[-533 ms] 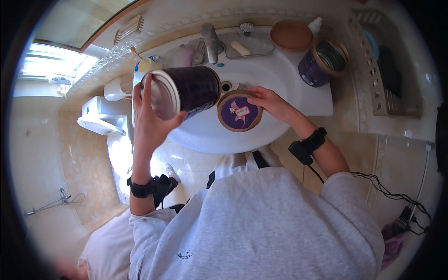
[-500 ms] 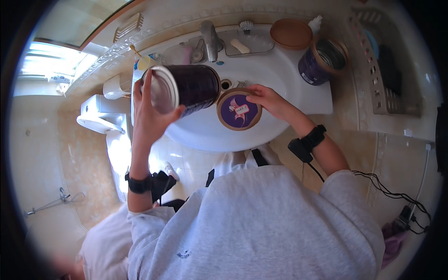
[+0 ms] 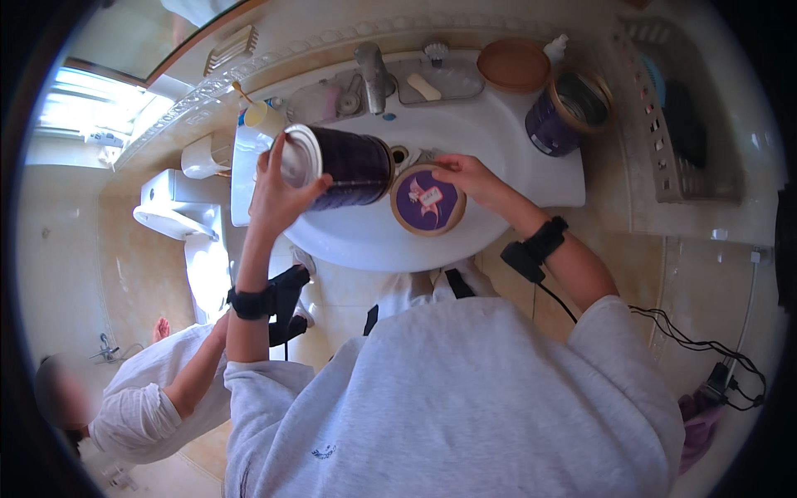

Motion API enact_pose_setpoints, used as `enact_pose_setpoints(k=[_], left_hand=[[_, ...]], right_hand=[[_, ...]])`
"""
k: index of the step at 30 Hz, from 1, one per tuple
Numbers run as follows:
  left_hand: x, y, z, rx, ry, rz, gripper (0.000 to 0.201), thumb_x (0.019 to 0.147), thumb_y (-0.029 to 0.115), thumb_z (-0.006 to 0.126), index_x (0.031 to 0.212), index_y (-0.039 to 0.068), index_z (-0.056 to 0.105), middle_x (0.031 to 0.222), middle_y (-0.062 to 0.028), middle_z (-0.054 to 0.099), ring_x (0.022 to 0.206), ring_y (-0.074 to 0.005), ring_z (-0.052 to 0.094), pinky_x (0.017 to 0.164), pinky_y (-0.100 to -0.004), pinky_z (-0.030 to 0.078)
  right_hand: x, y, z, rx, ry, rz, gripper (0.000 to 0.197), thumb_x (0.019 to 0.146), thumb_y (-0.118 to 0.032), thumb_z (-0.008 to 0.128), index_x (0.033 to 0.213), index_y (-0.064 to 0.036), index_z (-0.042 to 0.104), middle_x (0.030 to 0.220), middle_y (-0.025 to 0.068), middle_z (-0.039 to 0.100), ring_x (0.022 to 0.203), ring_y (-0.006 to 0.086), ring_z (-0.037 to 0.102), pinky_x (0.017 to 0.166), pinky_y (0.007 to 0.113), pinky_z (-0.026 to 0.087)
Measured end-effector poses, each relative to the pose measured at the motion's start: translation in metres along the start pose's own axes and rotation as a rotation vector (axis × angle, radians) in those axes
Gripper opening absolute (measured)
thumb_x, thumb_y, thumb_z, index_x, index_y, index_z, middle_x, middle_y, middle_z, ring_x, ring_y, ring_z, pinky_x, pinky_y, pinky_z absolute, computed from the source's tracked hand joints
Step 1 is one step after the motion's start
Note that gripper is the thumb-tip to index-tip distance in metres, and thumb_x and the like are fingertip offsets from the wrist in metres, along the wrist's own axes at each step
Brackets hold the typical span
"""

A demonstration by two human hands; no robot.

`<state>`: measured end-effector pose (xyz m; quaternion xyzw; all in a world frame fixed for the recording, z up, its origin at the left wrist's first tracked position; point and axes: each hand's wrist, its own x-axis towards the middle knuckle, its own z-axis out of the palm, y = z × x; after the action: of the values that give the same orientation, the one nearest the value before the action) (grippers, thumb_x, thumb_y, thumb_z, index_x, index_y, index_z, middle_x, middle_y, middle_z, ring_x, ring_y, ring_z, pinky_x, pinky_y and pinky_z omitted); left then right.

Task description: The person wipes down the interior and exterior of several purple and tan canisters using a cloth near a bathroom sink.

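Note:
Above the left part of a white washbasin (image 3: 357, 245), a dark purple metal can (image 3: 355, 168) lies on its side in the air. My left hand (image 3: 281, 197) is wrapped round its silvery end, thumb along the lower side. The can's other end faces right, close to a round lid (image 3: 425, 207) with a purple top and tan rim. My right hand (image 3: 469, 181) pinches that lid at its upper right edge, tilted so its purple face shows. Whether the can and lid touch, I cannot tell. The can's inside is hidden.
Behind the basin stand a faucet (image 3: 375, 79) and a soap tray (image 3: 432, 81). At the right are a second purple can (image 3: 558, 120), open on top, a brown round lid (image 3: 508, 68) and a plastic basket (image 3: 664, 108). Another person (image 3: 162, 398) is at the lower left, near a toilet (image 3: 178, 212).
My left hand and the can have shifted slightly right; the lid stays in my right hand, nearly in place. The other person at the lower left shows more, an arm now in view.

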<state>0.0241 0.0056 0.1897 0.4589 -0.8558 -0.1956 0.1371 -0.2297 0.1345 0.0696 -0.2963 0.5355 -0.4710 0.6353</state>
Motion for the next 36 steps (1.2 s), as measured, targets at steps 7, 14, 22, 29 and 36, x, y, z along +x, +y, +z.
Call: enact_pose_setpoints(k=[7,14,22,29,36], left_hand=[[-0.004,-0.01,0.017,0.033,0.005,-0.016,0.087,0.059,0.047,0.066,0.126,0.008,0.027,0.114,-0.0201,0.038,0.105,-0.035,0.04,0.086,-0.0406,0.035],[-0.001,-0.01,0.02,-0.01,0.079,0.058,0.087,0.059,0.047,0.066,0.126,0.008,0.027,0.113,-0.0212,0.038,0.106,-0.035,0.039,0.088,-0.0401,0.034],[0.011,-0.006,0.02,-0.006,-0.007,-0.055,0.089,0.058,0.045,0.068,0.128,0.011,0.024,0.117,-0.023,0.033,0.105,-0.0372,0.041,0.085,-0.0423,0.036],[0.006,-0.003,0.03,-0.023,-0.086,-0.155,0.09,0.056,0.047,0.067,0.127,0.012,0.025,0.116,-0.0245,0.032,0.106,-0.0389,0.039,0.085,-0.0424,0.036],[-0.017,0.017,0.036,0.002,-0.054,-0.111,0.087,0.058,0.046,0.067,0.126,0.01,0.026,0.113,-0.0239,0.035,0.106,-0.0374,0.038,0.087,-0.0412,0.034]], right_hand=[[-0.004,0.001,0.0,-0.027,0.011,0.014,0.041,0.077,-0.012,0.057,0.111,0.0064,0.043,0.1,0.012,0.054,0.088,0.0147,0.053,0.076,0.023,0.043],[-0.002,-0.004,-0.009,-0.033,0.061,-0.079,0.038,0.078,-0.013,0.056,0.109,0.0063,0.045,0.097,0.0116,0.055,0.084,0.0136,0.054,0.073,0.023,0.044],[0.003,0.003,-0.009,-0.034,0.08,-0.06,0.029,0.078,-0.013,0.055,0.1,0.0046,0.051,0.088,0.0082,0.058,0.075,0.0126,0.056,0.066,0.023,0.046],[-0.01,-0.002,-0.005,-0.01,0.089,-0.022,0.029,0.078,-0.013,0.054,0.102,0.004,0.051,0.089,0.0082,0.058,0.076,0.0128,0.056,0.064,0.023,0.046],[-0.017,0.007,-0.018,-0.266,0.069,0.01,0.036,0.08,-0.015,0.054,0.108,0.0059,0.046,0.097,0.0103,0.055,0.083,0.0127,0.053,0.07,0.022,0.044]])
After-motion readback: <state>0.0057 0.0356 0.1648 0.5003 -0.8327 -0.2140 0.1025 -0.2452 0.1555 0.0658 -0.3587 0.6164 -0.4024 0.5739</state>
